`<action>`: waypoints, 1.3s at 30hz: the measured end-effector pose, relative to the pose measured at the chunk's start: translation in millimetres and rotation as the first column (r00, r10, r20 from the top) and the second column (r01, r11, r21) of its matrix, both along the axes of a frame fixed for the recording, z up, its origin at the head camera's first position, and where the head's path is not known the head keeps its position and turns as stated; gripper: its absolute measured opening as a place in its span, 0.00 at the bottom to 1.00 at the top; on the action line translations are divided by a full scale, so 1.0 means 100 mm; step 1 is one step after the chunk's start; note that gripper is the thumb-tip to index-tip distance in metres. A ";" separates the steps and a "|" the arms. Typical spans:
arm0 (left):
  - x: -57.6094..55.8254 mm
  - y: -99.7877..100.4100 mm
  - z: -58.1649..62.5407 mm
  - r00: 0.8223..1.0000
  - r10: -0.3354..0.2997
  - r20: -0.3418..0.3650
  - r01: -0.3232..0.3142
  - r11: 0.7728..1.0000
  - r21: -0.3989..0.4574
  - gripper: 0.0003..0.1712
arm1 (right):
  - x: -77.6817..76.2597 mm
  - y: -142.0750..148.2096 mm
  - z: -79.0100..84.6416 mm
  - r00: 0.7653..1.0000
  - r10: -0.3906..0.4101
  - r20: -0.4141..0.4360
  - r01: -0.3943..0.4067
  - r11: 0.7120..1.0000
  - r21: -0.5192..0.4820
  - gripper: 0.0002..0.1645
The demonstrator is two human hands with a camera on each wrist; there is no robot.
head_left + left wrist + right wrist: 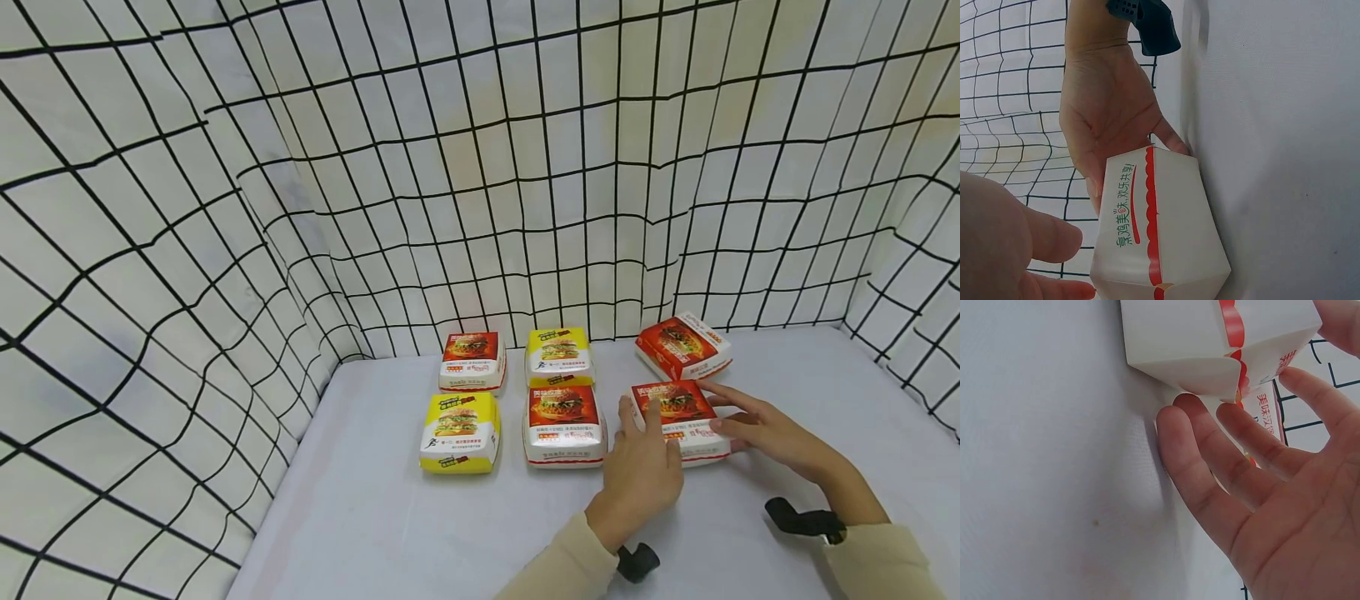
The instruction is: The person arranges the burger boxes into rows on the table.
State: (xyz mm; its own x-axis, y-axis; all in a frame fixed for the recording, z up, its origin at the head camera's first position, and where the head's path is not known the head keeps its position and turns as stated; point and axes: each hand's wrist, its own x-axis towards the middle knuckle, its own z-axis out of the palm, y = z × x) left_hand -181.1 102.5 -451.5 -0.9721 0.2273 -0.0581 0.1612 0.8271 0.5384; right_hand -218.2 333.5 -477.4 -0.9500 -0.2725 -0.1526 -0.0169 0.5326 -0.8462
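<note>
A red-and-white burger box lies at the front right of the group, between my two hands. My left hand is at its left front side, fingers over the near left edge. At its right side is my right hand, thumb near the front corner and fingers reaching towards the back. In the left wrist view the box shows its white sides and red scalloped flap, with the right palm beyond it. The right wrist view shows the right fingers extended and spread, their tips right at the box's lower edge.
Behind that box, a tilted red burger box sits at an angle. To the left are red boxes and yellow boxes. Black netting over white cloth encloses the white table.
</note>
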 end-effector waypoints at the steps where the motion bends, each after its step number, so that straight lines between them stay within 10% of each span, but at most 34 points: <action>1: 0.00 0.00 0.01 1.000 0.000 -0.007 0.000 1.000 -0.018 0.36 | 0.00 0.00 0.00 1.000 -0.002 0.000 0.002 1.000 0.001 0.45; 16: 0.04 0.03 0.04 0.992 0.007 -0.127 -0.028 0.985 -0.170 0.33 | 0.03 0.02 0.08 1.000 -0.004 -0.013 0.004 1.000 0.021 0.45; 23: 0.04 -0.03 0.07 0.960 -0.035 -0.279 -0.008 0.988 -0.151 0.27 | 0.05 0.10 0.12 0.999 -0.012 -0.043 0.012 1.000 0.001 0.41; 34: -0.07 -0.21 0.15 0.868 -0.097 -0.488 0.125 0.992 0.025 0.13 | 0.06 0.15 0.13 0.976 -0.050 -0.212 0.046 0.999 -0.025 0.30; 39: -0.15 -0.27 0.28 0.891 -0.079 -0.448 0.154 0.979 0.135 0.11 | 0.06 0.15 0.17 0.944 -0.101 -0.313 0.094 0.995 -0.039 0.24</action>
State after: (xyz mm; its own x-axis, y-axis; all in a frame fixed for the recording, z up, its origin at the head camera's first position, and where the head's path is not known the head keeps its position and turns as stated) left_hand -196.4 75.1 -423.0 -0.8557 0.3099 0.4144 0.5013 0.6952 0.5151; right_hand -212.2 348.3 -460.8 -0.9708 -0.1759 0.1632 -0.2328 0.5255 -0.8183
